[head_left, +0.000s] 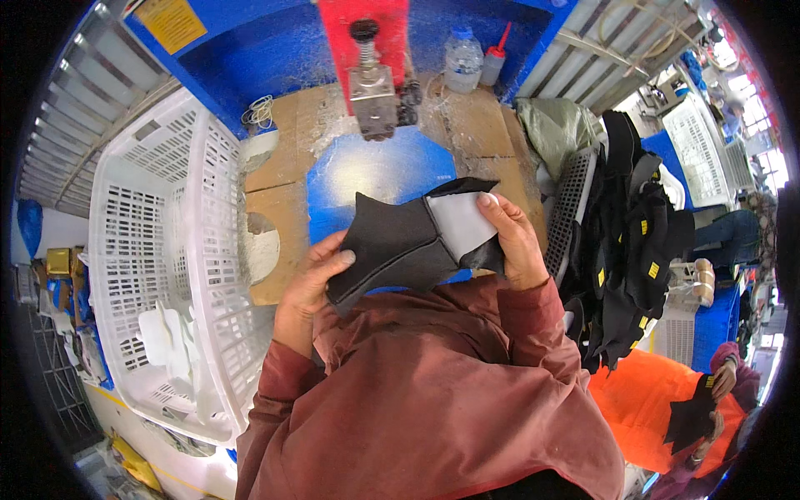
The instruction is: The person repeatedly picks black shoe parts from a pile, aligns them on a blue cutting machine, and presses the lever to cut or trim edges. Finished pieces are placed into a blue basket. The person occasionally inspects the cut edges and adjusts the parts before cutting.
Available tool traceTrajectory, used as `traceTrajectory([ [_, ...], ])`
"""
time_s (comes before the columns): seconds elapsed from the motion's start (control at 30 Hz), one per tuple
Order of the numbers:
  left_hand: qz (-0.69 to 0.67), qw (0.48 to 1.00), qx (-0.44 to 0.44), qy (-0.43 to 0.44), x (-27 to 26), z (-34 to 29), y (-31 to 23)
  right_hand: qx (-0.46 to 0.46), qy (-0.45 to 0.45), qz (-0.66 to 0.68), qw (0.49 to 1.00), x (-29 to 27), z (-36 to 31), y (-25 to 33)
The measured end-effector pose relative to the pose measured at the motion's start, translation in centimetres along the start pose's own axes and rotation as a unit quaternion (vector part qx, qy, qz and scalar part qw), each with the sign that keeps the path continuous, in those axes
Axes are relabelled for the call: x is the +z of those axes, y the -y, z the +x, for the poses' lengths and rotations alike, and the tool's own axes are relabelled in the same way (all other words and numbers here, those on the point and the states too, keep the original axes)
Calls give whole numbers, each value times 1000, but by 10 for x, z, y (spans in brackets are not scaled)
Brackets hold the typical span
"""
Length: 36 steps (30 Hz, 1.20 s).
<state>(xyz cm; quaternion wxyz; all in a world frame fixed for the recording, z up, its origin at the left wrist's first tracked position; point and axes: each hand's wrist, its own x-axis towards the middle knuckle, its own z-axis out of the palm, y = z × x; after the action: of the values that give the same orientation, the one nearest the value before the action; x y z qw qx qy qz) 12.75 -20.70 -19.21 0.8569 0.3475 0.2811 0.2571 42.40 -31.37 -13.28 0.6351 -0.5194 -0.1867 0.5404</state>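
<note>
I see left hand [312,277] gripping black cloth [387,237] | right hand [517,240] gripping its white patch [457,222] | 1 seam [439,239] done | patch stuck down: can't tell

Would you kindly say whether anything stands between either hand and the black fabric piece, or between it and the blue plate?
Nothing visible: the left hand and the right hand hold the black fabric piece directly, and no object shows between it and the blue plate. The metal head appears at the plate's far edge.
</note>
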Motion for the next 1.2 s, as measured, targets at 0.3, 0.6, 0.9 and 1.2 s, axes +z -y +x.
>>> traceTrajectory([
  [0.3,111,985,84,-103,-2,-3,-42,-55,89,-162,981,12,59,-2],
  [0.6,58,963,148,-216,8,-24,-39,-8,215,-195,957,22,122,21],
  [0.9,88,951,180,-237,16,-14,-40,-23,256,-198,946,25,132,45],
  [1.2,126,933,223,-253,-19,3,-42,-151,216,-283,922,35,110,36],
])
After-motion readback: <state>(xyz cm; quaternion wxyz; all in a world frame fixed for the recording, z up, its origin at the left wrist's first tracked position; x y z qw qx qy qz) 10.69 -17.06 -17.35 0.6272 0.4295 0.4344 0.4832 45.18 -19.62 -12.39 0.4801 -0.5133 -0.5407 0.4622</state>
